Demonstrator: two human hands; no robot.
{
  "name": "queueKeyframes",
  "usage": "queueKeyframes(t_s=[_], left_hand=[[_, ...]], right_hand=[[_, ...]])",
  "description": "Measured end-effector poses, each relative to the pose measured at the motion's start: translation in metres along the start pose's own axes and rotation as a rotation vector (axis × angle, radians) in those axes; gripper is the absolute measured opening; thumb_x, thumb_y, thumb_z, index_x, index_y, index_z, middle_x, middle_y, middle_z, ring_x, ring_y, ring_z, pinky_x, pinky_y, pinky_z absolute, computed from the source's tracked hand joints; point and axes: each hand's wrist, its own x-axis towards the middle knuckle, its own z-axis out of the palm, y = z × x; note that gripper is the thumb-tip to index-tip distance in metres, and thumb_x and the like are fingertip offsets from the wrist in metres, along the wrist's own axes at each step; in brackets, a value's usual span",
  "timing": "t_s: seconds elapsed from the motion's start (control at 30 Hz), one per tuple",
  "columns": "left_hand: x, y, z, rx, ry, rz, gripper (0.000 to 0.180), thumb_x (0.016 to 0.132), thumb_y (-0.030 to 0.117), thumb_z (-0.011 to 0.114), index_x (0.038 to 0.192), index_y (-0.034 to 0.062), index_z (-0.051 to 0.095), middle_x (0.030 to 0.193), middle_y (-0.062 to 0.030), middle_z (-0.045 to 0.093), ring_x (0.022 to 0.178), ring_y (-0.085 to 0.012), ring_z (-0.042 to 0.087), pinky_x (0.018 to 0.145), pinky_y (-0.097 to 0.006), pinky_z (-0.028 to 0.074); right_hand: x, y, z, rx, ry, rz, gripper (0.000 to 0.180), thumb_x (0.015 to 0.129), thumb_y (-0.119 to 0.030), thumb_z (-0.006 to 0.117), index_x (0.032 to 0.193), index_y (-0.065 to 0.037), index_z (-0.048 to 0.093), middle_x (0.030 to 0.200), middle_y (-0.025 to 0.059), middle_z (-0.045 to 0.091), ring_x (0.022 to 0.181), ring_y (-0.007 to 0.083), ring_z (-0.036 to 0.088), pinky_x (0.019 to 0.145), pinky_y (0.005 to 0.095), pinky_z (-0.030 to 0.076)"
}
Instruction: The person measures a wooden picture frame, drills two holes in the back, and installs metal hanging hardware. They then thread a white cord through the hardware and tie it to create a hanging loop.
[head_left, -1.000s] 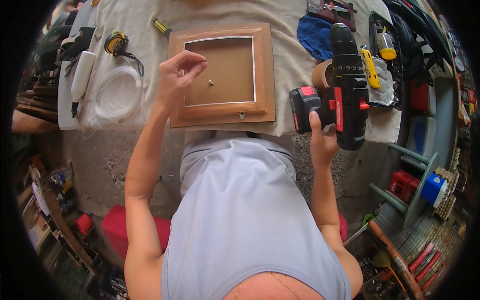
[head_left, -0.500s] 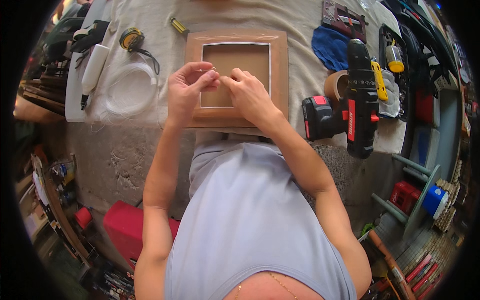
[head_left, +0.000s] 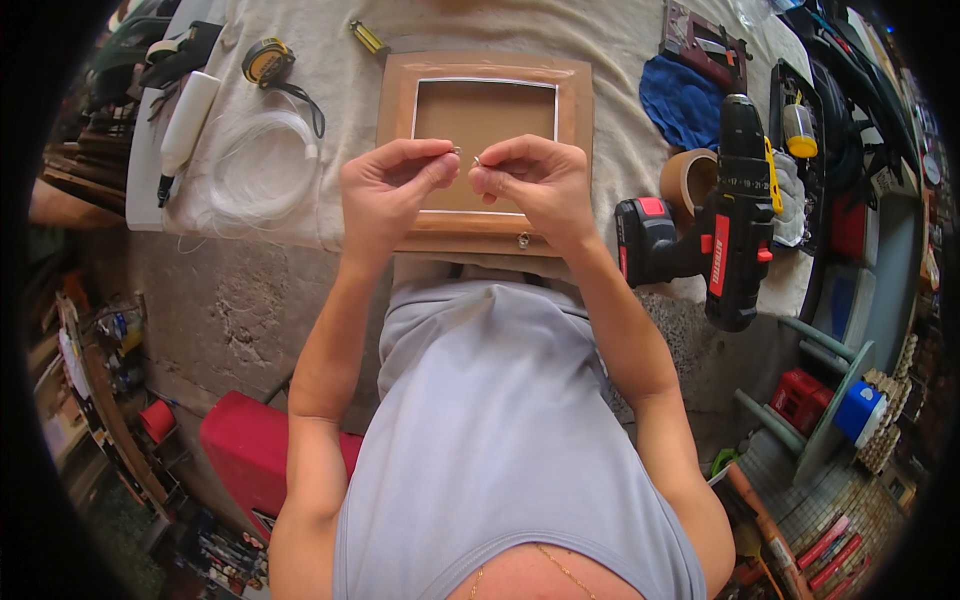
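A wooden picture frame with a brown backing panel lies on the cloth-covered table. Over its opening, my left hand pinches a small shiny metal piece between thumb and forefinger. Facing it, my right hand holds a tiny pointed metal piece in the same kind of pinch. A narrow gap separates the two sets of fingertips. Both pieces are mostly covered by fingers, so their exact kind is unclear. On the frame's near rail sits a small metal fitting, close below my right wrist.
Left lie coiled clear line, a tape measure and a white bottle. A cordless drill stands at the right, beside a tape roll, a blue cloth and a staple gun. A yellow-handled tool lies behind the frame.
My hands have drawn slightly apart, the right one shifting right and turning so its pinch shows. The metal fitting on the near rail has come into sight. The whole view has shifted a little.
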Motion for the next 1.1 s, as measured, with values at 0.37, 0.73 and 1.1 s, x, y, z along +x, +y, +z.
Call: queueKeyframes(t_s=[0.37, 0.73, 1.1], left_hand=[[0.0, 0.011, 0.014, 0.037, -0.113, 0.124, 0.015, 0.081, -0.007, 0.068, 0.097, -0.0053, 0.069, 0.09, -0.0111, 0.07, 0.085, -0.0138, 0.066, 0.076, -0.023, 0.054], [0.015, 0.007, 0.01, 0.026, -0.372, 0.128, 0.017, 0.082, -0.005, 0.068, 0.099, -0.0064, 0.066, 0.092, -0.0105, 0.069, 0.084, -0.014, 0.066, 0.076, -0.024, 0.055], [0.026, 0.002, 0.031, 0.036, -0.348, 0.082, 0.014, 0.082, -0.006, 0.066, 0.096, -0.0059, 0.067, 0.09, -0.0096, 0.069, 0.087, -0.0132, 0.065, 0.076, -0.024, 0.054]], right_hand=[[0.001, -0.004, -0.006, 0.158, -0.053, -0.094, 0.014, 0.073, 0.007, 0.075, 0.084, 0.003, 0.068, 0.086, 0.0082, 0.066, 0.08, 0.012, 0.064, 0.073, 0.023, 0.054], [0.004, 0.001, -0.016, 0.679, -0.156, 0.372, 0.016, 0.075, 0.0, 0.076, 0.08, -0.007, 0.062, 0.078, 0.0013, 0.062, 0.069, 0.009, 0.058, 0.057, 0.0209, 0.042], [0.005, 0.002, -0.028, 0.817, -0.075, 0.405, 0.014, 0.077, -0.003, 0.075, 0.086, -0.007, 0.065, 0.072, -0.002, 0.059, 0.06, 0.0053, 0.048, 0.053, 0.0199, 0.037]])
